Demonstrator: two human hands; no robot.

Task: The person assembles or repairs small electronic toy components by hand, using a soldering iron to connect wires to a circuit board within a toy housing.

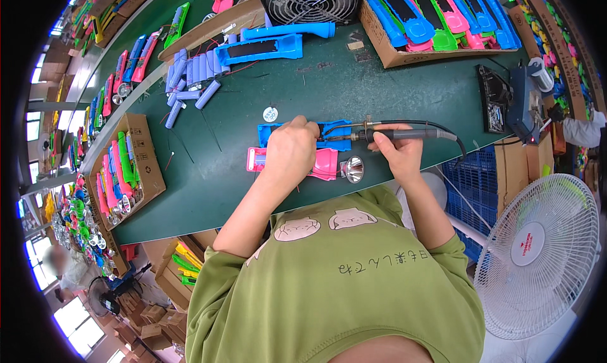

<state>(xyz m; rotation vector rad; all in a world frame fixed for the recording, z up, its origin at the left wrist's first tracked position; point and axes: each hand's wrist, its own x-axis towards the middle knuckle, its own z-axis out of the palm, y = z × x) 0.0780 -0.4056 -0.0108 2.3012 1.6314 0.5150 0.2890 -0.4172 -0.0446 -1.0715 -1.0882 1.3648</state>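
My right hand [399, 153] grips the dark handle of a soldering iron [414, 134], its tip pointing left over a blue plastic flashlight shell [343, 145]. My left hand [292, 149] is closed above the middle of that shell, and whatever its fingers pinch is hidden beneath them. Just nearer to me, a pink flashlight shell [326, 163] lies partly under my left hand. A shiny round reflector [355, 169] sits at the pink shell's right end. A round white sticker [270, 114] is on the green table beyond the blue shell.
Purple battery cells [201, 69] with wires lie at the far left, near blue shells [260, 49]. A black fan [310, 3] stands at the back. Boxes of coloured shells [404, 58] [148, 145] flank the green table [208, 192]. A soldering station [526, 101] and white fan [537, 255] are right.
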